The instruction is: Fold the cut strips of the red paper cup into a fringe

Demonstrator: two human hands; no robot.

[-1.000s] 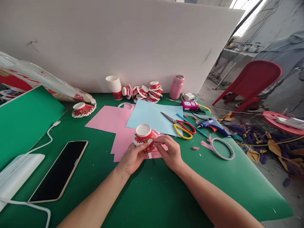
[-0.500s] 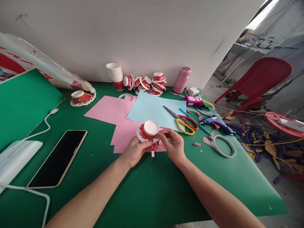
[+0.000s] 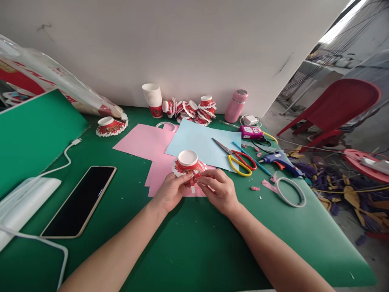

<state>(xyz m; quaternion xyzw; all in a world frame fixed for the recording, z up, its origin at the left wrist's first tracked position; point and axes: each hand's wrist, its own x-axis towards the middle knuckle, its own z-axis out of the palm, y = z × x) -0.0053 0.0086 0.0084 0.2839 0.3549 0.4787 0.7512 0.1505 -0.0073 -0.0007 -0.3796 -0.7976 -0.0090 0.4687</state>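
A red and white paper cup, its sides cut into strips that fan out and fold over, is held bottom up above the table's middle. My left hand grips its near left edge, thumb on top. With fingertips pinched, my right hand holds strips at the cup's near right edge. Part of the strips is hidden behind the fingers. Beneath the cup lie pink paper sheets and a light blue sheet. Scissors with red and yellow handles rest on the blue sheet, right of the cup.
Several fringed cups and a cup stack stand by the wall, near a pink bottle. Another fringed cup sits left, behind a phone. To the right lie a glue gun and a tape roll.
The cup has turned and tipped in my hands, so more of its fanned strips show. My right hand's fingers have shifted left along its near edge. The view has moved slightly.
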